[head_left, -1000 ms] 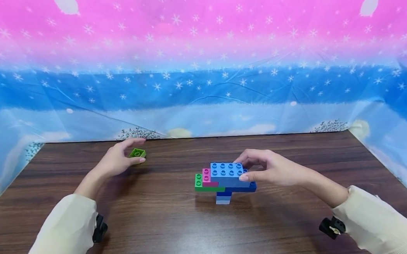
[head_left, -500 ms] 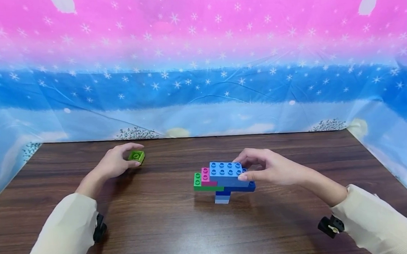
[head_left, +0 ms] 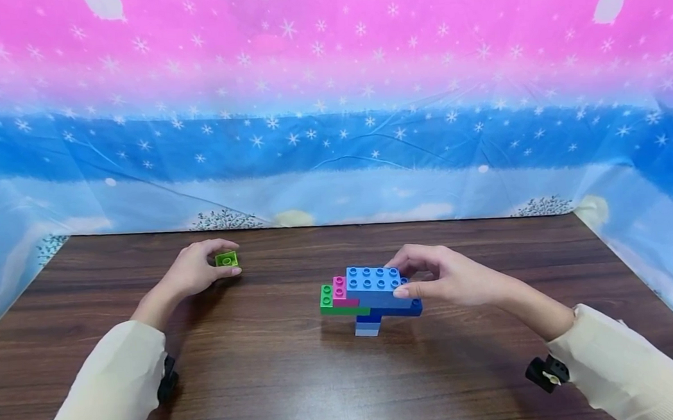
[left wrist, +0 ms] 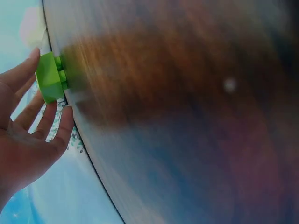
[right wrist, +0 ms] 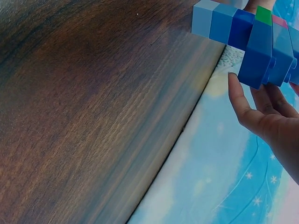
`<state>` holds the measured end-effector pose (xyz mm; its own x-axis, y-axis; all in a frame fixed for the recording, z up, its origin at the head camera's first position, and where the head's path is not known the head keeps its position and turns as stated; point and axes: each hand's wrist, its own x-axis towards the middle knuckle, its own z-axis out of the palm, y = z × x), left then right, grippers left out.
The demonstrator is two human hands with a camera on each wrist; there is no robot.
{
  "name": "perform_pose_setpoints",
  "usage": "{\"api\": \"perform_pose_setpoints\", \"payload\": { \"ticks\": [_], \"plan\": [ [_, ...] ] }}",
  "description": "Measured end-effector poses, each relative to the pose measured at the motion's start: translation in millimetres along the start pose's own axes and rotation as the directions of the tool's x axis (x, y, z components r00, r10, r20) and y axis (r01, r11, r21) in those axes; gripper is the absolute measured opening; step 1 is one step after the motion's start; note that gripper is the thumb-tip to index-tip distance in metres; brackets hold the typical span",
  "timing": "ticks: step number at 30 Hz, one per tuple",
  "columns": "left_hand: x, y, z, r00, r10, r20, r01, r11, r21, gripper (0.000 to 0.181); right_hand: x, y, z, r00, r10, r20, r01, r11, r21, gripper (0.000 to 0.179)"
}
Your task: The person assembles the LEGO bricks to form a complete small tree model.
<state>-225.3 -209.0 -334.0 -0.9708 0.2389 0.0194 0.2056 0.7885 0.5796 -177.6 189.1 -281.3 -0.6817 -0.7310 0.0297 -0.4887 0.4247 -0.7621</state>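
At the left of the head view, my left hand (head_left: 198,267) pinches a lime-green toy brick (head_left: 227,260) between thumb and fingers. Its hollow underside faces the head camera, and in the left wrist view the studs of the green brick (left wrist: 52,77) point at the table. Right of centre stands a build of stacked bricks (head_left: 376,283). A light blue brick tops it, with pink, green and dark blue ones below, on a narrow blue column. My right hand (head_left: 453,275) grips the right end of the top brick, thumb in front and fingers behind.
The brown wooden table (head_left: 266,381) runs back to a pink and blue snowflake cloth (head_left: 321,140) that hangs behind it and at both sides. A black wrist camera (head_left: 547,374) sits at the right sleeve, another black one (head_left: 166,379) at the left sleeve.
The left hand has tilted the green brick, so its hollow underside now faces the head camera more squarely. The right hand and the stacked build have stayed in place.
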Motion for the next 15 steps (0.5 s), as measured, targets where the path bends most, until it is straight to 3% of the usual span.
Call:
{"api": "perform_pose_setpoints", "payload": {
  "ticks": [15],
  "plan": [
    [-0.4, 4.0, 1.4, 1.0, 0.023, 0.019, -0.023, 0.999, 0.03, 0.043, -0.1, -0.5, 0.5, 1.0, -0.008, 0.002, 0.008, 1.0, 0.006, 0.028]
  ]
}}
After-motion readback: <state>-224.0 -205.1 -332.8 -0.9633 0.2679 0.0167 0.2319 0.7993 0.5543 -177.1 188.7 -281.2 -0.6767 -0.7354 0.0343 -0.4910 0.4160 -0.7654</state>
